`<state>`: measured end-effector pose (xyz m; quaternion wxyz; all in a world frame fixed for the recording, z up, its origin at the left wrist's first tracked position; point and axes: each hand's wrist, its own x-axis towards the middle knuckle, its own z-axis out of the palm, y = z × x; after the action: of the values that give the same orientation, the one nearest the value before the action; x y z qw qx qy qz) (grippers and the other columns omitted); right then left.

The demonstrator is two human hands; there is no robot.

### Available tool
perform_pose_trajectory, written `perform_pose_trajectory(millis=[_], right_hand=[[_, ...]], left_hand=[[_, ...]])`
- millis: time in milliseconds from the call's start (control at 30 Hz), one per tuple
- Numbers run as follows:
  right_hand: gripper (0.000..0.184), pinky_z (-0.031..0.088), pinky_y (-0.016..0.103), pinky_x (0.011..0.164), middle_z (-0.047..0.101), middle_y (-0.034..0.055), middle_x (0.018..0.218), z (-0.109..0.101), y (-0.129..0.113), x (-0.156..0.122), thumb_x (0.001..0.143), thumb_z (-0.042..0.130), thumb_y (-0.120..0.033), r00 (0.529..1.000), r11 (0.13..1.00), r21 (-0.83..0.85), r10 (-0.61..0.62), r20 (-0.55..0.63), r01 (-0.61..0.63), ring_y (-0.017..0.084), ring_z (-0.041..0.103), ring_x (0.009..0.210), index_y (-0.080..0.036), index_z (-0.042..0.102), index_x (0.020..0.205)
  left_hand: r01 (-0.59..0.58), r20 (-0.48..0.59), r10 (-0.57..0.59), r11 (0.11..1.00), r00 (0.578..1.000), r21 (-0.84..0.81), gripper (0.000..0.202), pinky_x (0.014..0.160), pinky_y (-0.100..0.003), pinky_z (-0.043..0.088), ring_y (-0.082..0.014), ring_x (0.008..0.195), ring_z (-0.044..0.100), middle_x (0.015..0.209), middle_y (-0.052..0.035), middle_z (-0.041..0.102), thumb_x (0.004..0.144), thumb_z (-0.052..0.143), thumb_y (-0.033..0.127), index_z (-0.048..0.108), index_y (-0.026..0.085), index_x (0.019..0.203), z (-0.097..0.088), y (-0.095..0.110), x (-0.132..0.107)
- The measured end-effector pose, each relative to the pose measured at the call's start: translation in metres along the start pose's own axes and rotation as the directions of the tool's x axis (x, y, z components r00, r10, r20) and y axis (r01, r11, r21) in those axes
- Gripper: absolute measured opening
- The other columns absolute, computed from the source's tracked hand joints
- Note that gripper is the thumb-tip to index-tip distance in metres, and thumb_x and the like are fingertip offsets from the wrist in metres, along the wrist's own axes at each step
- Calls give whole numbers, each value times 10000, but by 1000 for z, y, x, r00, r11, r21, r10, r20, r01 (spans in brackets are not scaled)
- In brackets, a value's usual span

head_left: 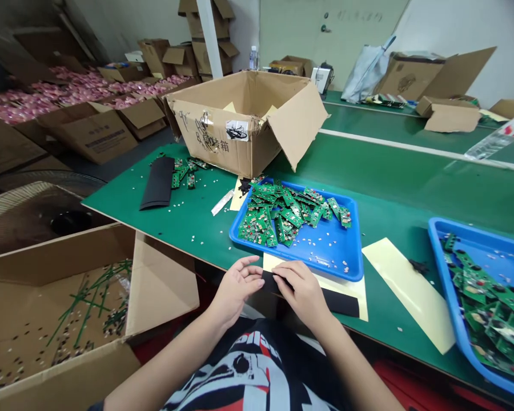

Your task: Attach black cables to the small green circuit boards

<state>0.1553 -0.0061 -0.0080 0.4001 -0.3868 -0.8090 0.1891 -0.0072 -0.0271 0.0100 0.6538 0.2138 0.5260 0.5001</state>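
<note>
My left hand (240, 285) is at the table's front edge, fingers curled toward the thumb; whatever is between the fingertips is too small to make out. Close beside it, my right hand (302, 291) grips a flat black strip (345, 303), thumb and fingers pressed on its left part. That strip lies along the front edge over a pale yellow backing sheet (362, 294), partly covered by my right hand. Just beyond both hands stands a blue tray (338, 251) with a heap of small green circuit boards (282, 208) and scattered tiny white bits.
A second blue tray (439, 268) of boards stands at right, beside a yellow sheet (411, 291). Behind is a large open carton (223, 134). Black sheets (158, 182) and loose boards lie at left. An open box (163, 274) with green scraps sits below left.
</note>
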Motion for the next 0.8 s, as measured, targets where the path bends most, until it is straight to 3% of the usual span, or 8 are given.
perform_pose_trajectory(millis=[133, 300, 567, 667, 800], right_hand=[[173, 518, 365, 754, 669, 78, 890, 0, 3, 2, 905, 492, -180, 998, 1000, -17, -22, 65, 23, 203, 602, 839, -193, 659, 948], [176, 496, 347, 701, 658, 73, 836, 4, -2, 12, 891, 492, -152, 992, 993, -92, -63, 106, 73, 197, 598, 790, -184, 665, 883], [210, 465, 338, 633, 687, 75, 773, 10, -2, 12, 880, 473, -105, 988, 988, -69, -130, 84, 136, 193, 616, 689, -171, 661, 813], [172, 497, 320, 660, 697, 59, 806, 9, -2, 8, 867, 490, -111, 995, 995, 12, -97, 36, 96, 184, 643, 730, -191, 640, 833], [125, 543, 289, 687, 677, 51, 832, -2, 5, -6, 882, 467, -133, 993, 990, 130, 75, -90, -63, 163, 664, 791, -203, 569, 902]], left_hand=[[-75, -41, 79, 992, 996, 100, 517, 710, -223, 480, -93, 684, 616, 710, 27, 642, 562, 753, 129, 565, 157, 1044, -3, -6, 0], [-148, -16, 155, 964, 988, 222, 430, 737, -245, 490, -114, 712, 631, 698, 25, 648, 582, 717, 147, 584, 154, 991, -2, -6, 4], [-134, 6, 138, 954, 990, 268, 422, 728, -264, 516, -136, 720, 655, 726, -11, 678, 602, 724, 178, 584, 146, 998, -7, -4, 8], [-136, 20, 136, 945, 991, 299, 421, 705, -264, 525, -141, 709, 660, 727, -16, 676, 608, 722, 175, 587, 144, 1005, -9, -5, 11], [-184, 21, 190, 907, 982, 379, 420, 683, -265, 530, -137, 691, 649, 725, -17, 657, 631, 688, 154, 585, 132, 1038, -14, -7, 16]])
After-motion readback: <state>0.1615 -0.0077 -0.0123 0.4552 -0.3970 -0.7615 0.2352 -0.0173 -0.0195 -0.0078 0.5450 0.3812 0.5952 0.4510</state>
